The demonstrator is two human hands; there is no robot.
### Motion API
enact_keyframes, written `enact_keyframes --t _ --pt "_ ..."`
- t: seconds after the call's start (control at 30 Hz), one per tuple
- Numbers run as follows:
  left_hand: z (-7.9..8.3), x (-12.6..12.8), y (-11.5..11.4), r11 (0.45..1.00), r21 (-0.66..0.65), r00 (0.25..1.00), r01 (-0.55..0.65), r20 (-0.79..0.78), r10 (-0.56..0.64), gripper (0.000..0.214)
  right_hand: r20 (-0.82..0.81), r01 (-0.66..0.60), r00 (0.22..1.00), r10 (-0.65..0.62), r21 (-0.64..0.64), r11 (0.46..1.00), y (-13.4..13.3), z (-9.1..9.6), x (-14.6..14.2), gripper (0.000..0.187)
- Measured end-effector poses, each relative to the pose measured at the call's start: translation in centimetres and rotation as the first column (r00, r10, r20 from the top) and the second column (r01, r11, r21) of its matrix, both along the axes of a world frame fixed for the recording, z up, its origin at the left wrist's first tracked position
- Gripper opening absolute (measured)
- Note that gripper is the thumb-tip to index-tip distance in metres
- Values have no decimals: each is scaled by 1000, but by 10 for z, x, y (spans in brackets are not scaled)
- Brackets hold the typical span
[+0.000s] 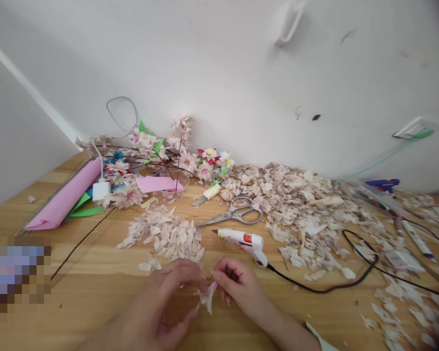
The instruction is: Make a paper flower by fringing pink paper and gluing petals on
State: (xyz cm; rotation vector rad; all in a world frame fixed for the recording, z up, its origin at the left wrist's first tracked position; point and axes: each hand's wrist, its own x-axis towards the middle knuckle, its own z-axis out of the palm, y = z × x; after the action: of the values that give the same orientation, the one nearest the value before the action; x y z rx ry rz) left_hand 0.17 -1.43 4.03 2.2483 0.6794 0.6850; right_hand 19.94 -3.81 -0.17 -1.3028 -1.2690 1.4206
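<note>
My right hand (237, 282) pinches a small half-made flower (210, 295) with whitish petals and a pinkish middle, low over the wooden table. Beside it my left hand (168, 297) is open, its thumb and fingers apart around the petals; whether a fingertip touches them I cannot tell. Just beyond lies a heap of sorted pale petals (168, 234). A white hot glue gun (241, 239) with a black cord rests to the right, its tip pointing left. Behind it are grey-handled scissors (237, 212) and a craft knife with a pale yellow handle (207, 195).
Dry, papery skins (296, 200) spread across the back and right, around garlic bulbs (229, 191). Finished flower branches (157, 151), a pink paper roll (66, 195) and a white charger (101, 191) stand back left. A blue glue gun (382, 184) and marker (417, 239) lie right.
</note>
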Motion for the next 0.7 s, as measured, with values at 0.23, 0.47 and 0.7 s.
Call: enact_keyframes --t 0.23,0.47,0.7 --pt "-9 2 -3 976 -45 977 -211 8 212 39 241 -11 970 -40 206 978 -3 3 1 26" --pt "-15 13 -2 959 99 964 -264 10 264 39 443 -64 886 -140 416 907 -3 6 0 24" --pt "-16 15 -3 951 174 966 -256 18 257 28 541 -148 818 -193 524 839 -5 7 -2 25"
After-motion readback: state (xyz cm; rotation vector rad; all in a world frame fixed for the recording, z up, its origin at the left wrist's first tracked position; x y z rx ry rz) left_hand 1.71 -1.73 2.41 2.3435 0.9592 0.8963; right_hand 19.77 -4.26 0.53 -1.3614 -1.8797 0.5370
